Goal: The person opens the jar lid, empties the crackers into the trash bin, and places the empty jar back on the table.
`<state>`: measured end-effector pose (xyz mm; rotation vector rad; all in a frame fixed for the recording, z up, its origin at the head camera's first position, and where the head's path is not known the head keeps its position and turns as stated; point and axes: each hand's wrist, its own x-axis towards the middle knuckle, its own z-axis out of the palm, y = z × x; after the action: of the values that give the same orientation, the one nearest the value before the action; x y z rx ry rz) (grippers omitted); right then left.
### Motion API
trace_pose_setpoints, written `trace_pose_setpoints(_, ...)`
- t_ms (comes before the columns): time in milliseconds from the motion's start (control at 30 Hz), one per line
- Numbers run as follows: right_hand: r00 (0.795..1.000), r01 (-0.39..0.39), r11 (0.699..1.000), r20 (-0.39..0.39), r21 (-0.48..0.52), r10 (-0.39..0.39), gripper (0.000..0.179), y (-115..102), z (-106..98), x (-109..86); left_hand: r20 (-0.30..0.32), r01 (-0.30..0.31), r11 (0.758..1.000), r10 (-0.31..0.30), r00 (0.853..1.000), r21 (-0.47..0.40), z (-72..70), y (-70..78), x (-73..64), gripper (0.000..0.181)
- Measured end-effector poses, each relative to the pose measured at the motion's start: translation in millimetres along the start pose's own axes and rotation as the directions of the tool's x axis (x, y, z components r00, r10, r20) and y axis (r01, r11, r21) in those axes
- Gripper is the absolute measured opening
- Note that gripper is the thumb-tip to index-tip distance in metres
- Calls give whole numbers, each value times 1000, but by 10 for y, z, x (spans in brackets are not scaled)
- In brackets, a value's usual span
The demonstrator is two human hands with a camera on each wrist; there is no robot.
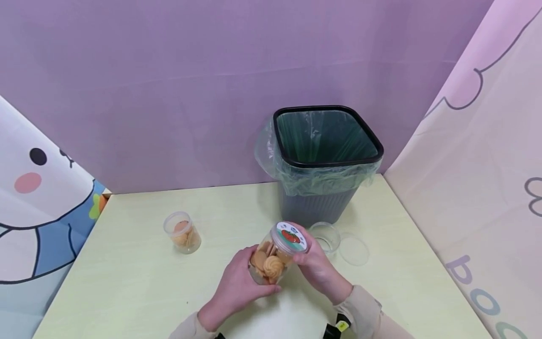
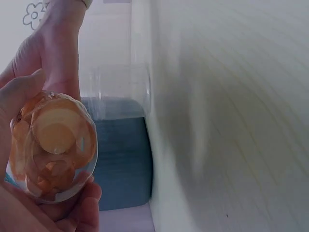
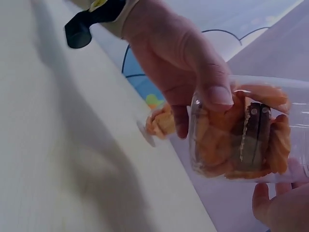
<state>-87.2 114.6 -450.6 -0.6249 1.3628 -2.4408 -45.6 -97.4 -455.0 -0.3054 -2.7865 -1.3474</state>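
Observation:
Both hands hold a clear plastic jar (image 1: 271, 265) of cookies, tilted over the table. My left hand (image 1: 241, 278) grips the jar's lower body, with the thumb along its near side. My right hand (image 1: 315, 266) curls round the upper end, by the lid (image 1: 291, 237) with its strawberry picture. In the left wrist view the jar's round base (image 2: 55, 145) faces the camera, cookies showing through it. A dark brown piece (image 3: 256, 133) lies among the cookies in the right wrist view.
A smaller tub of cookies (image 1: 185, 235) stands to the left on the pale table (image 1: 135, 282). Behind the right hand are a clear empty container (image 1: 325, 230) and a thin clear disc (image 1: 354, 249). A lined trash bin (image 1: 313, 202) stands at the back, against the purple backdrop.

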Motion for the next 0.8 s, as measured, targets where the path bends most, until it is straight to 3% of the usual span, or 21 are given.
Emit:
trace_pose_setpoints(167, 1000, -22, 998, -18, 57, 24, 61, -51, 22, 15, -34, 3, 1000, -3, 999, 6, -4, 60, -28, 96)
trace_pose_setpoints(333, 995, -9, 993, 103, 115, -3, 59, -92, 0, 60, 20, 0, 995, 2, 1000, -97, -15, 112, -30, 88)
trace_pose_setpoints(433, 975, -11, 992, 222, 124, -17, 64, -121, -29, 91, 109, 1, 976, 23, 994, -220, -39, 121, -29, 80)
trace_pose_setpoints(533, 937, -12, 993, 348, 119, -30, 70, -147, -59, 121, 197, 2, 950, 63, 978, -313, -72, 119, -37, 73)
trace_pose_setpoints(667, 883, -15, 993, 468, 114, -40, 76, -170, -95, 159, 235, -20, 936, 109, 966, -351, -102, 110, -44, 70)
trace_pose_setpoints(733, 874, -27, 993, 484, 117, -33, 77, -179, -111, 171, 226, -22, 936, 108, 968, -350, -107, 109, -39, 70)
trace_pose_setpoints(800, 886, -53, 990, 463, 129, -13, 79, -197, -117, 169, 211, -12, 939, 89, 973, -343, -110, 107, -30, 72)
